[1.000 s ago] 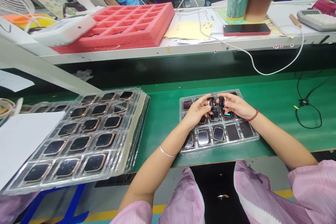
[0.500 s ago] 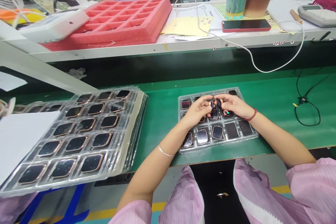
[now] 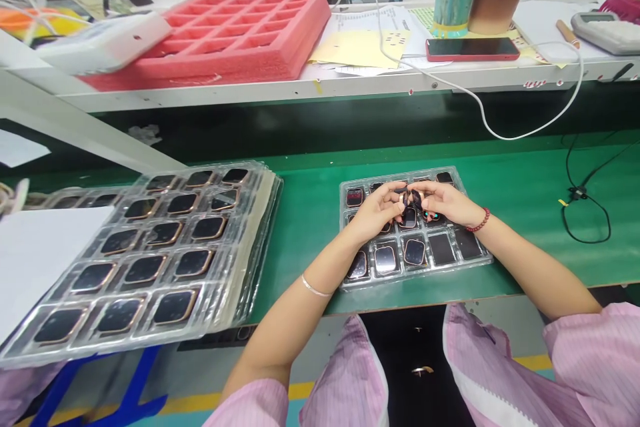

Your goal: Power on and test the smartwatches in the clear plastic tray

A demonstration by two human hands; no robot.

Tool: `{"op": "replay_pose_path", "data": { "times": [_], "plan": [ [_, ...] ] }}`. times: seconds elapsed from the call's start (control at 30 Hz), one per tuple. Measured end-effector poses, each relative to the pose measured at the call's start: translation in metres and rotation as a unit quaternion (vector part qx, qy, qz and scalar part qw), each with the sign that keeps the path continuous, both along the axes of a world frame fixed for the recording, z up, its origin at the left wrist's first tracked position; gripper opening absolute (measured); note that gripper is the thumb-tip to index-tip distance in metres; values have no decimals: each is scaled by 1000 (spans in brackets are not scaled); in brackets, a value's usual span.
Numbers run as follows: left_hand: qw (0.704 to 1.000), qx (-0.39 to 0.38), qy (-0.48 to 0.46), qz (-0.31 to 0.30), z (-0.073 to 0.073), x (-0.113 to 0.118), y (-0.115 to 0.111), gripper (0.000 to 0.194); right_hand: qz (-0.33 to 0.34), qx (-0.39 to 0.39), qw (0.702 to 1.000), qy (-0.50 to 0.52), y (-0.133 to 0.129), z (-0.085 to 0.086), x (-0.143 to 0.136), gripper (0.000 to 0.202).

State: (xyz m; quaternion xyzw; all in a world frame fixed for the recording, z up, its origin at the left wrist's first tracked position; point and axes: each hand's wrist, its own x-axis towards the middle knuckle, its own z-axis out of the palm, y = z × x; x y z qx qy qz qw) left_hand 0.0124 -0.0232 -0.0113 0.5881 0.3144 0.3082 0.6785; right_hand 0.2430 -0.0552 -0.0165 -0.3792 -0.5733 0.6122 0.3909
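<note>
Over a clear plastic tray (image 3: 415,274) on the green bench top, both hands work close together. My left hand (image 3: 382,209) is closed with its fingertips on a dark, gold-rimmed smartwatch case (image 3: 403,199). In a pinch, my right hand (image 3: 443,200) holds a second smartwatch case (image 3: 417,198) beside it; whether the two touch I cannot tell. Beneath them, square watch cases lie in the tray's pockets, among them one watch case (image 3: 415,251) in the front row. Two front pockets at the right, such as the dark pocket (image 3: 442,248), hold no watch. Fingers partly cover the middle row.
A stack of clear trays (image 3: 250,260) full of watch cases stands to the left, with white paper (image 3: 45,260) over its left side. Above runs a shelf (image 3: 240,99) bearing a red foam tray (image 3: 240,67), a phone (image 3: 473,49) and bottles. A white cable (image 3: 480,107) hangs from it.
The case in my left hand has turned slightly and shows more of its gold rim. Both hands stay in nearly the same place; the view has shifted a little.
</note>
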Motion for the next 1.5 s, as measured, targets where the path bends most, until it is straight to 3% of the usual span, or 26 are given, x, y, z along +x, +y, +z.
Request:
{"op": "replay_pose_path", "data": {
  "times": [0.23,0.43,0.67,0.9,1.07,1.13,1.27,1.4,1.5],
  "plan": [
    [1000,-12,-7,11,-3,1,1,65,-14,-4,1000,-9,0,2,1,50],
    [998,-11,-16,60,-3,4,1,50,-69,-58,996,22,-1,7,-2,46],
    [998,4,-9,55,-1,5,-1,49,-44,-18,999,-8,-4,10,-7,37],
    [998,30,8,54,-1,5,0,51,-25,-15,999,-18,-4,8,-7,44],
    [996,42,49,63,-2,4,1,37,-56,5,997,-54,-5,17,-6,20],
    [995,44,62,63,-4,4,0,31,-81,70,986,-124,-15,25,1,13],
    [991,61,91,71,-6,4,-1,28,-130,172,934,-285,-57,35,22,11],
    [985,103,114,74,1,2,-3,21,-165,253,888,-347,-100,20,32,12],
    [982,126,133,45,18,2,-17,19,-210,302,859,-356,-117,2,28,13]
  ]
}}
